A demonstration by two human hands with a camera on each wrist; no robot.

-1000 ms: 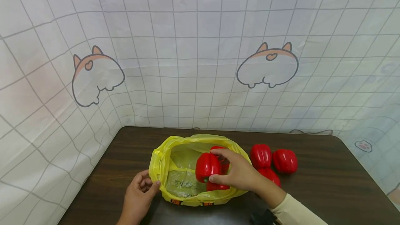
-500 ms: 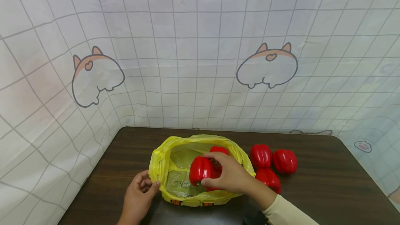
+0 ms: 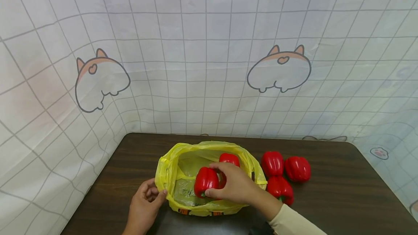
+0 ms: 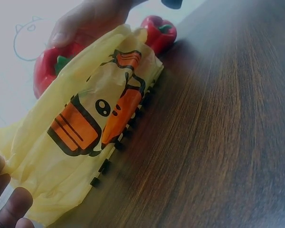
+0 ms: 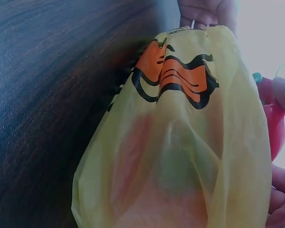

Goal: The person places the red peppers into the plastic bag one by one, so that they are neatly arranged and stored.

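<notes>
A yellow plastic bag (image 3: pixel 164 169) sits wide-mouthed at the middle of the table, with an orange and black cartoon print (image 4: pixel 88 114) on its front. At its left rim my left hand (image 3: pixel 143 204) pinches the film between thumb and curled fingers. My right hand (image 3: pixel 236 186) reaches over the right side of the mouth, gripping a red bell pepper (image 3: pixel 203 183) by thumb and fingers, its green stem (image 4: pixel 62 63) facing the front. Behind that hand another red bell pepper (image 3: pixel 229 159) lies inside the bag, partly covered; more red shows through the film in the right wrist view.
Right of the bag, three red bell peppers (image 3: pixel 298 169) lie close together on the dark wood table (image 3: pixel 339 191). One of them (image 3: pixel 281 190) is near the right forearm. A white gridded cloth (image 3: pixel 202 82) with cartoon drawings hangs behind and beside the table.
The right hand has carried its bell pepper leftward and slightly toward the front over the bag's mouth. Its arm now uncovers more of the nearest table pepper. My left hand stays at the rim.
</notes>
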